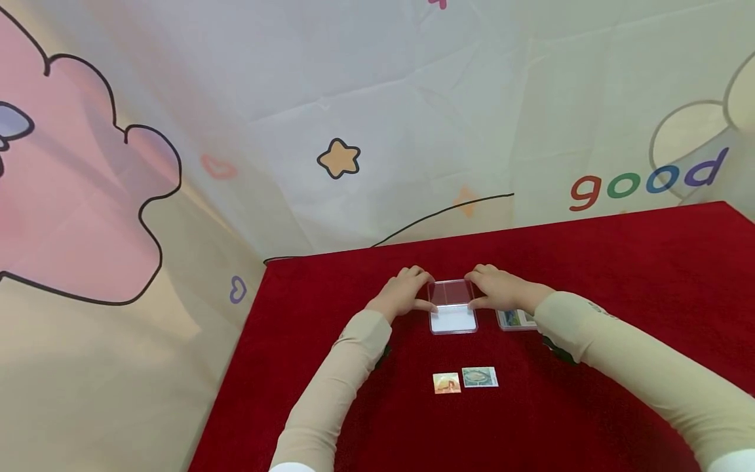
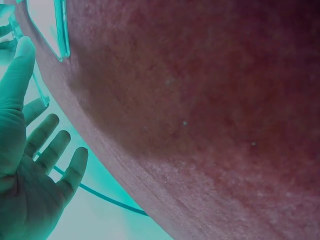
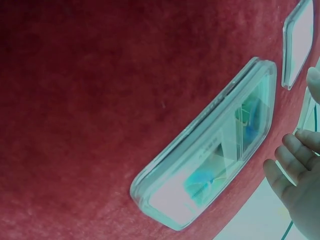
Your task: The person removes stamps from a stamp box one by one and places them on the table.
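Observation:
A clear plastic lid is held at its two side edges, tilted up above a white case base on the red cloth. My left hand grips the lid's left edge between thumb and forefinger; in the left wrist view the other fingers of the left hand spread loosely. On the opposite edge, my right hand holds the lid the same way, its thumb near the white base. Only part of the right hand shows in the right wrist view.
Two small stamps lie nearer on the cloth, an orange one and a green one. Under the right forearm sits a clear case with colourful pictures inside. A printed curtain hangs behind the red table.

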A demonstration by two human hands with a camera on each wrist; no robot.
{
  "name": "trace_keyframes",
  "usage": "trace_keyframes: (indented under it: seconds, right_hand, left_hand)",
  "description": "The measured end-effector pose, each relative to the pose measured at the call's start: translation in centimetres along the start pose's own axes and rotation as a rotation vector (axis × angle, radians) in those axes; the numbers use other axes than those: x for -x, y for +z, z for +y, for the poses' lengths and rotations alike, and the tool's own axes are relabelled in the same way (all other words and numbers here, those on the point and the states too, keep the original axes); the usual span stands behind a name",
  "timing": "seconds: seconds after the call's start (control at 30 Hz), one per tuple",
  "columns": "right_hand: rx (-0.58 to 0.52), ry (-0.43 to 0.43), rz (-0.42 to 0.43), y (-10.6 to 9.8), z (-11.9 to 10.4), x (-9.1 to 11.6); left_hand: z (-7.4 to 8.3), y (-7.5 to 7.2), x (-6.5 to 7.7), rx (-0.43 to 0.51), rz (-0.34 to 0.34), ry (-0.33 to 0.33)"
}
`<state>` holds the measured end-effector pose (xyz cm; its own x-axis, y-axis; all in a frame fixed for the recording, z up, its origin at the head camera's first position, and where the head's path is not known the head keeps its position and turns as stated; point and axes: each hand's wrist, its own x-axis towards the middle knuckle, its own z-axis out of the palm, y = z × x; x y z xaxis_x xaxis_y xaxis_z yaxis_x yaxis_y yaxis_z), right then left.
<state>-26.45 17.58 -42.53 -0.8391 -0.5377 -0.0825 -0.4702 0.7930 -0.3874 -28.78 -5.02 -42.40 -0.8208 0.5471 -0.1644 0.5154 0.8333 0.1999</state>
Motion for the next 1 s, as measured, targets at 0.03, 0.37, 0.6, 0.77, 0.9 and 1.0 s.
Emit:
trace_keyframes:
  seconds: [0.03,0.37,0.6,0.77,0.9,1.0]
  right_hand:
    - [-0.001,-0.001,-0.001,0.0,0.0,0.1]
    - [0.001,-0.033,-0.015,0.4,-0.1,0.8]
    - [0.044,-0.056,-0.009,0.6,-0.3,1.0]
    - [0.076,-0.069,-0.010,0.7,-0.5,1.2]
    - [0.086,-0.085,-0.008,0.8,-0.6,1.3]
    - [0.120,-0.102,0.004,1.1,-0.6,1.3]
  left_hand:
    - [0.0,0.0,0.0,0.002,-0.002,0.004]
    - [0.3,0.0,0.8,-0.017,-0.021,0.026]
    - [0.3,0.2,1.3,-0.024,-0.033,0.027]
    - [0.3,0.5,1.5,-0.039,-0.032,0.034]
    - [0.4,0.6,1.7,-0.048,-0.035,0.038]
    - [0.4,0.8,1.8,-0.052,-0.037,0.041]
